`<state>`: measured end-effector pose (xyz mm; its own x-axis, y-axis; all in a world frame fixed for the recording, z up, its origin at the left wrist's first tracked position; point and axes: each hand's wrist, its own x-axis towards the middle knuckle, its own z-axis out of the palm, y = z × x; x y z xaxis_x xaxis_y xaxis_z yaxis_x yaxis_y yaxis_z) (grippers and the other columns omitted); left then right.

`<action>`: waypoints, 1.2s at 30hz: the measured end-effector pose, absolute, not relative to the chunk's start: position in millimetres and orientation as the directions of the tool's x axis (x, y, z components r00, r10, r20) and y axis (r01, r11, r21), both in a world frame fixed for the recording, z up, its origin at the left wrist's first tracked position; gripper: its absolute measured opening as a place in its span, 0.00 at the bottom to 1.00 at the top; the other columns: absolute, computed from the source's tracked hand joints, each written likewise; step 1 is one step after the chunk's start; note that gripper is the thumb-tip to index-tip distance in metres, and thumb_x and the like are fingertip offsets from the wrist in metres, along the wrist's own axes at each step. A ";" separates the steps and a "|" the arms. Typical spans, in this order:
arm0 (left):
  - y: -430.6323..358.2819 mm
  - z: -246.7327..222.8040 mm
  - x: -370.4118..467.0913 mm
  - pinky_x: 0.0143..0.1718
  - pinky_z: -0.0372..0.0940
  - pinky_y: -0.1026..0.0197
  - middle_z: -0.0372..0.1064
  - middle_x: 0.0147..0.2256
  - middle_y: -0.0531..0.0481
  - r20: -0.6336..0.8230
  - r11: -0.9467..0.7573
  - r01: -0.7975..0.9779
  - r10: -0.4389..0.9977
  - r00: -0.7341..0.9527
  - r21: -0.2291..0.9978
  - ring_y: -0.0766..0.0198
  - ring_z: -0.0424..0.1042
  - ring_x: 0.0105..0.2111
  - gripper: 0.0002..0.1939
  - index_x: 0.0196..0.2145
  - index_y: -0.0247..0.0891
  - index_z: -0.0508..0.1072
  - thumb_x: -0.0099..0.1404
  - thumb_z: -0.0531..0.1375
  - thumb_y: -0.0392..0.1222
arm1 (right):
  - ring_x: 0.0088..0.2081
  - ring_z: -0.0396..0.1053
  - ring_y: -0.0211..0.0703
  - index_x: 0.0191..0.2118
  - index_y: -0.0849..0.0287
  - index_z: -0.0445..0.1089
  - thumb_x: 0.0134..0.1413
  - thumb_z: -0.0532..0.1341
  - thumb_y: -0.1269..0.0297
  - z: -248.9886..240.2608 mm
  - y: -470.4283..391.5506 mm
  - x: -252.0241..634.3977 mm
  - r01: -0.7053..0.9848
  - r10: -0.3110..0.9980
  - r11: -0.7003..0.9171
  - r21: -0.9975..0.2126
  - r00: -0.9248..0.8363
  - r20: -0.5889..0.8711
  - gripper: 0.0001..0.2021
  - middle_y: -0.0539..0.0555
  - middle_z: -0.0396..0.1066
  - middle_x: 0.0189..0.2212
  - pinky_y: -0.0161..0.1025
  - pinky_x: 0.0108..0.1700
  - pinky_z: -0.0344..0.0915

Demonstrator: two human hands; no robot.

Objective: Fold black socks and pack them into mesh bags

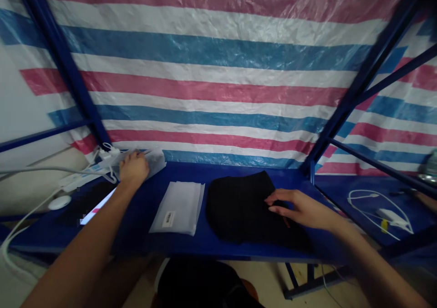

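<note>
Resting on a black cloth, the right hand is reaching in from the right with its fingertips and thumb bent down to the fabric, a dark gap showing between them. The cloth is lying flat and folded toward the right side of a blue counter, and a small patch of reddish lettering is showing just below the thumb. The left hand is stretching to the far left part of the same surface, where its curled fingers are lying over a crumpled clear plastic bag. The view is dim and a little blurred, so I cannot tell whether either grip is pinching anything or only pressing on it. Between the hands, a frosted pouch is lying flat near the cloth and apart from it, with a white barcode label sitting near its lower left corner. Beyond the left forearm, a phone is glowing, partly covered by the arm, while a white power strip with plugs and cables is running behind it and a white round object is sitting nearby. A striped sheet is hanging behind, and to the right a white charger is lying beside a looped cable
</note>
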<state>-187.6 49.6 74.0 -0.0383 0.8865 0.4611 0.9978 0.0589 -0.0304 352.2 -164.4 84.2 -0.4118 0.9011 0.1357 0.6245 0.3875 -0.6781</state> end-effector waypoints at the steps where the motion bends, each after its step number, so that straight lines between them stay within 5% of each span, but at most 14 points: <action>1: 52.3 73.9 -194.4 0.59 0.64 0.37 0.71 0.58 0.30 0.469 0.084 0.994 0.882 -0.041 -0.071 0.35 0.66 0.60 0.19 0.56 0.26 0.74 0.73 0.56 0.40 | 0.44 0.80 0.53 0.51 0.46 0.83 0.67 0.67 0.51 91.7 -156.3 341.4 0.597 0.871 0.450 -0.664 -0.457 0.179 0.13 0.55 0.82 0.47 0.49 0.52 0.76; 4: 52.7 73.9 -195.5 0.58 0.64 0.44 0.73 0.56 0.36 0.504 0.036 0.994 0.863 0.019 -0.099 0.40 0.67 0.59 0.14 0.49 0.33 0.78 0.74 0.55 0.41 | 0.47 0.79 0.53 0.52 0.46 0.82 0.68 0.66 0.53 112.7 -129.4 307.7 0.521 0.782 0.590 -0.617 -0.559 0.276 0.12 0.54 0.82 0.46 0.49 0.55 0.74; 8: 53.9 72.7 -167.4 0.56 0.65 0.51 0.77 0.52 0.39 0.481 -0.192 0.980 0.865 0.141 0.059 0.49 0.73 0.52 0.15 0.47 0.36 0.79 0.76 0.53 0.41 | 0.49 0.79 0.52 0.51 0.48 0.81 0.69 0.65 0.56 116.7 -77.9 264.6 0.486 0.725 0.661 -0.572 -0.610 0.319 0.11 0.52 0.82 0.47 0.49 0.56 0.72; 12: 54.2 64.9 -121.5 0.56 0.66 0.54 0.78 0.54 0.42 0.413 -0.418 0.892 0.853 0.321 0.170 0.51 0.76 0.53 0.16 0.48 0.41 0.82 0.74 0.54 0.42 | 0.50 0.78 0.50 0.63 0.55 0.73 0.69 0.58 0.71 79.4 -12.2 222.2 0.581 0.826 0.557 -0.593 -0.456 0.330 0.20 0.58 0.81 0.51 0.48 0.56 0.72; 15: 49.0 57.7 -90.3 0.54 0.67 0.53 0.79 0.51 0.42 0.348 -0.439 0.874 0.868 0.354 0.207 0.49 0.76 0.52 0.13 0.44 0.41 0.82 0.71 0.57 0.39 | 0.50 0.78 0.52 0.70 0.60 0.66 0.62 0.63 0.76 41.7 26.4 194.2 0.673 0.895 0.443 -0.592 -0.301 0.328 0.31 0.64 0.77 0.57 0.49 0.58 0.70; 21: 34.9 46.5 -60.8 0.57 0.67 0.49 0.77 0.49 0.39 0.372 -0.416 0.849 0.882 0.290 0.325 0.46 0.76 0.50 0.12 0.44 0.40 0.82 0.66 0.60 0.34 | 0.52 0.79 0.56 0.57 0.60 0.79 0.70 0.62 0.68 2.8 42.8 167.1 0.673 0.889 0.445 -0.591 -0.254 0.381 0.14 0.62 0.82 0.51 0.48 0.59 0.70; 26: 24.2 35.5 -41.7 0.67 0.59 0.46 0.76 0.54 0.41 0.456 -0.644 0.639 0.759 0.466 0.419 0.46 0.71 0.58 0.16 0.51 0.44 0.81 0.69 0.60 0.36 | 0.50 0.80 0.55 0.55 0.54 0.80 0.72 0.62 0.63 -9.0 31.5 164.9 0.646 0.829 0.533 -0.546 -0.270 0.491 0.12 0.58 0.83 0.49 0.46 0.56 0.72; 36: 8.1 19.7 -37.7 0.64 0.59 0.46 0.78 0.48 0.41 0.505 -0.619 0.591 0.778 0.373 0.517 0.47 0.72 0.54 0.10 0.44 0.44 0.83 0.75 0.59 0.43 | 0.46 0.80 0.49 0.50 0.54 0.79 0.77 0.57 0.61 0.6 15.0 170.0 0.737 0.782 0.592 -0.326 -0.426 0.455 0.12 0.57 0.83 0.45 0.39 0.49 0.69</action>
<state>-37.7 8.1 19.7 0.3728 0.7784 0.5051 0.5914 -0.6187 0.5171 170.0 15.0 0.6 -0.4265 0.7820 0.4546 0.7374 0.5916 -0.3259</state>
